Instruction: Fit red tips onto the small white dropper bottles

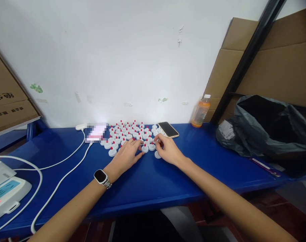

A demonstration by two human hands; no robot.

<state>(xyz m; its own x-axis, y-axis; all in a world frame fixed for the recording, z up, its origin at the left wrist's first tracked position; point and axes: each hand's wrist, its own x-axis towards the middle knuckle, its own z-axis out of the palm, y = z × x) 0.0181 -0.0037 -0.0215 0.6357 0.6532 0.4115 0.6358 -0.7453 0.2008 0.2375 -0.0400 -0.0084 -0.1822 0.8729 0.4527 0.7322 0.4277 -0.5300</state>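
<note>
Our left hand (127, 154) is lying palm down on the blue table (148, 181), fingers spread loosely and holding nothing, its fingertips touching the near edge of a cluster of small white caps with red tips (129, 133). Our right hand (168, 149) is resting just beside it, fingers curled in among the nearest caps; we cannot tell whether they are pinching one. A single white cap (157, 155) is sitting just below the right hand's fingers. We are wearing a watch (101, 176) on the left wrist. A phone (168, 129) is lying face up just right of the cluster, and an orange bottle (200, 112) is standing farther right. White cables (67, 161) are trailing left of the cluster.
</note>
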